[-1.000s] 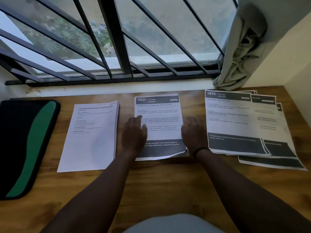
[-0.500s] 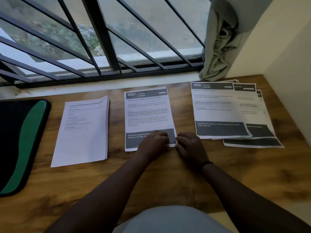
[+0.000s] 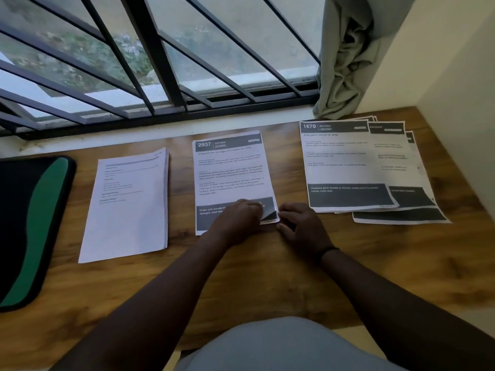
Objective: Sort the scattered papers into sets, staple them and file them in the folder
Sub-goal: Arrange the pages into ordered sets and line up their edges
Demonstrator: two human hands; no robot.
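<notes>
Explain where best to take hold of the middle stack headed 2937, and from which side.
Take the 2937 stack at its near right corner, coming from the near edge. That corner's top sheet already curls up off the table beside the left hand, while the rest lies flat.

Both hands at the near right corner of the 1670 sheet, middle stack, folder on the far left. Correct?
Not quite: in the head view the middle stack's top sheet reads 2937. Both the left hand and right hand are at its near right corner; the folder lies far left.

The brown wood-grain tabletop (image 3: 267,277) looks smooth with a faint sheen. The white printed paper sheets (image 3: 233,170) are matt, and the black-and-green padded fabric folder (image 3: 29,223) looks soft. Dark metal window bars (image 3: 150,49) are smooth; the grey-green cloth curtain (image 3: 345,62) hangs crumpled.
</notes>
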